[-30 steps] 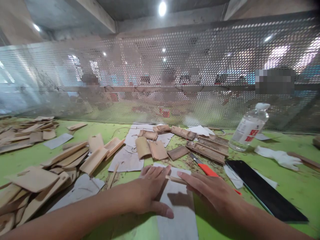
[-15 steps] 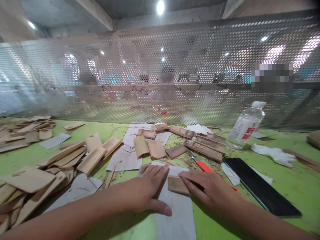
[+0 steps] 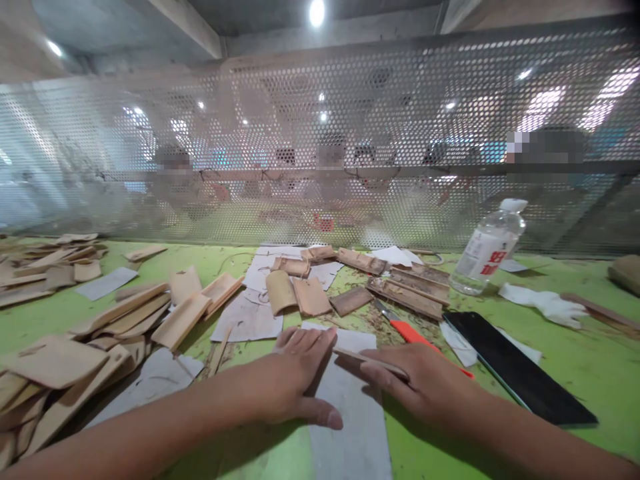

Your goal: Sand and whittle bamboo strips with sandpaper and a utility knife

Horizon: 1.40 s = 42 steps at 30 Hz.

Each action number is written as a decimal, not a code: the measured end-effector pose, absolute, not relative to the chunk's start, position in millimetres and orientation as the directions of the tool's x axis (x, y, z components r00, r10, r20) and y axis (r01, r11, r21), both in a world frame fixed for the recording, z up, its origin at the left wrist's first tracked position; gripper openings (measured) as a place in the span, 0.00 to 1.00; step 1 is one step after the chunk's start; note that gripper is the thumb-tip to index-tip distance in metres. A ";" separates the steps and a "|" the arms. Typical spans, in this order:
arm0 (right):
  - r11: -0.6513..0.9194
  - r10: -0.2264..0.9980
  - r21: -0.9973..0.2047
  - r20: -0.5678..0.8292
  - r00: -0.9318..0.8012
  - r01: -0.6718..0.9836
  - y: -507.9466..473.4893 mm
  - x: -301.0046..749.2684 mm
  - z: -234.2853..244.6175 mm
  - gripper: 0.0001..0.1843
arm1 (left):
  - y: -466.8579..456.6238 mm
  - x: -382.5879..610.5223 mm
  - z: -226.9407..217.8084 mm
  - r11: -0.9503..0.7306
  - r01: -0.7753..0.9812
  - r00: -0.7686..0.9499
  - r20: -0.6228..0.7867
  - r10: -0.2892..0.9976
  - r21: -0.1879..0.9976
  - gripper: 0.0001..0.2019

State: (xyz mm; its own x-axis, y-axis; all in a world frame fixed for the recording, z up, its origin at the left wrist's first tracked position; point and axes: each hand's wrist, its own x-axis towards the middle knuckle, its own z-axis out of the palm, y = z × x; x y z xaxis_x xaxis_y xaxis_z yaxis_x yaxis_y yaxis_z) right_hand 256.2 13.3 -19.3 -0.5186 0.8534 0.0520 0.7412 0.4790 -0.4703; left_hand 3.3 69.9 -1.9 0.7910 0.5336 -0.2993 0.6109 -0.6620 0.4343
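My left hand (image 3: 293,383) lies flat, fingers together, pressing down the left edge of a grey sheet of sandpaper (image 3: 350,427) on the green table (image 3: 590,373). My right hand (image 3: 420,387) grips a thin flat bamboo piece (image 3: 367,358), held edge-on above the top of the sheet. An orange-handled knife (image 3: 407,330) lies just beyond my right hand.
Piles of bamboo slats (image 3: 125,320) cover the left side, more dark slats (image 3: 410,290) lie at the centre back. A black tablet-like slab (image 3: 515,373), a clear bottle (image 3: 487,250) and a white glove (image 3: 545,301) sit on the right. A perforated metal screen (image 3: 320,153) closes the back.
My right hand has tilted the bamboo piece from flat on the sheet to edge-on and shifted slightly. The left hand has stayed pressed on the sheet.
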 end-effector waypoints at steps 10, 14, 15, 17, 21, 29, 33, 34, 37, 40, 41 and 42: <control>0.619 0.770 -0.394 0.133 -0.624 0.679 17.9 260.8 -22.4 0.20 | 72.7 2.1 -2.4 -0.674 0.588 0.808 -0.278 0.520 0.447 0.57; 0.695 0.717 -0.156 0.215 -0.663 0.702 18.4 261.4 -31.1 0.20 | 72.8 2.8 -1.8 -0.692 0.554 0.828 -0.220 0.516 0.462 0.51; 0.725 0.688 -0.151 0.201 -0.697 0.672 17.4 260.3 -30.9 0.20 | 72.6 2.9 -1.7 -0.694 0.548 0.832 -0.218 0.510 0.467 0.50; 0.738 0.673 -0.227 0.169 -0.720 0.636 15.6 258.4 -27.2 0.18 | 72.5 2.7 -2.4 -0.689 0.544 0.833 -0.208 0.513 0.478 0.50; 0.632 0.754 -0.402 0.122 -0.646 0.662 13.7 258.2 -17.1 0.20 | 73.8 0.2 -8.4 -0.681 0.537 0.831 -0.174 0.529 0.498 0.52; 0.565 0.808 -0.418 0.104 -0.580 0.712 13.9 260.9 -21.6 0.21 | 73.5 0.6 -6.2 -0.689 0.554 0.826 -0.210 0.522 0.467 0.53; 0.615 0.765 -0.386 0.079 -0.640 0.688 10.8 258.5 -20.2 0.20 | 71.9 0.6 -2.8 -0.692 0.548 0.831 -0.213 0.514 0.469 0.51; 0.610 0.774 -0.377 0.097 -0.626 0.697 10.1 257.7 -19.1 0.20 | 71.7 0.4 -2.6 -0.690 0.549 0.830 -0.210 0.517 0.471 0.51; 0.608 0.781 -0.354 0.104 -0.616 0.711 7.7 255.0 -15.5 0.20 | 71.8 0.1 -3.2 -0.688 0.549 0.829 -0.203 0.521 0.475 0.52; 0.648 0.735 -0.364 0.071 -0.674 0.669 6.9 254.2 -14.3 0.20 | 72.7 0.3 -4.7 -0.695 0.539 0.836 -0.203 0.509 0.476 0.49; 0.642 0.745 -0.356 0.080 -0.662 0.679 7.6 254.9 -14.9 0.20 | 73.1 0.2 -5.2 -0.694 0.542 0.834 -0.205 0.512 0.473 0.50; 0.629 0.764 -0.337 0.100 -0.638 0.700 8.6 255.9 -15.9 0.20 | 73.4 0.1 -5.7 -0.691 0.549 0.830 -0.209 0.517 0.471 0.51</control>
